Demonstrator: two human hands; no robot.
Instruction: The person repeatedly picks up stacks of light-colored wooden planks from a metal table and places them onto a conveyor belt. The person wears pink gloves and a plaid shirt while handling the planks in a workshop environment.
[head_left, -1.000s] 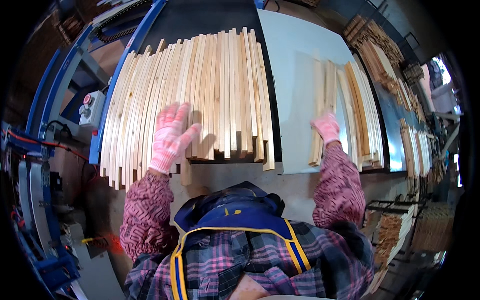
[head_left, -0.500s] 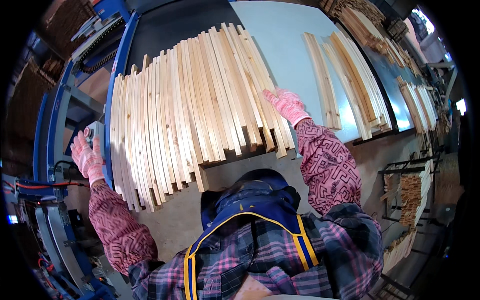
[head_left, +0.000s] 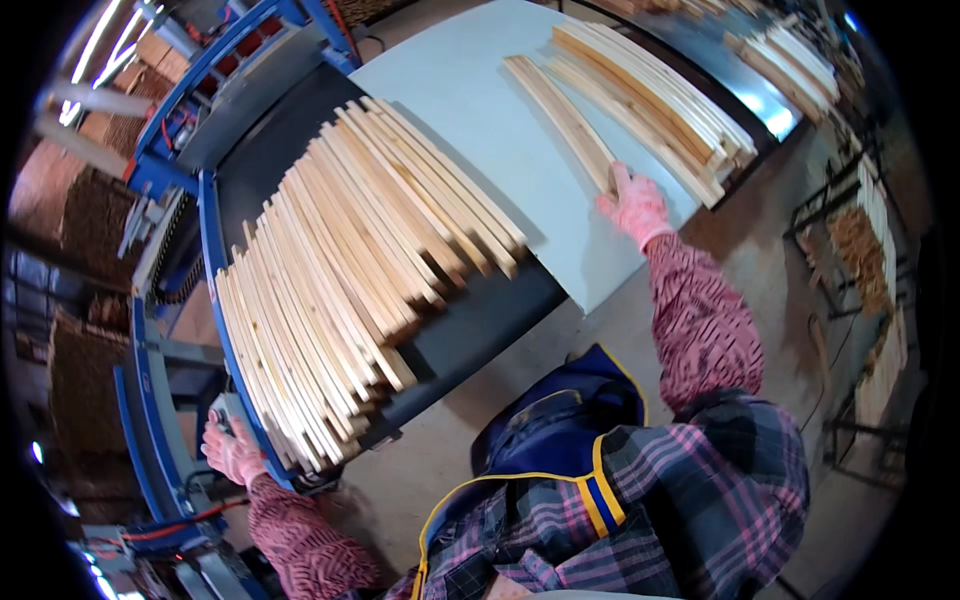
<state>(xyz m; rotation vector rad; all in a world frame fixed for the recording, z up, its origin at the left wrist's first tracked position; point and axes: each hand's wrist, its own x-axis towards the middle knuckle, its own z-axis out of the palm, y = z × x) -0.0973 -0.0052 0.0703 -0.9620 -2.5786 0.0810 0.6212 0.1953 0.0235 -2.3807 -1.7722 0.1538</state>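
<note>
Widest of all, a smooth pale worktop [head_left: 460, 110] slanting across the upper middle. Next, and only a little smaller, a black bed [head_left: 480, 320] to its left, with bare strips at the far end and along the near edge. On that bed, a broad row of light wooden strips [head_left: 340, 260], laid side by side, near ends staggered. Along the left flank of the row, close beside it, a blue rail [head_left: 212, 250]. On the right part of the worktop, a narrower group of wooden strips [head_left: 650, 90], packed together, slightly fanned at the left. Left of that group, a single loose strip [head_left: 560, 115] lying on the worktop, near end pointing toward the body. At that near end, the right hand [head_left: 637, 207] in a pink-and-white knit glove, touching the wood, fingers bent and little parted around the end; cannot tell how firmly gripped. Low on the left, the left hand [head_left: 233, 450], gloved alike, fingers partly extended and loosely spread, with nothing visibly held. Under or just beside those fingertips, smallest, a grey control box [head_left: 232, 405]; cannot tell whether pressed.
</note>
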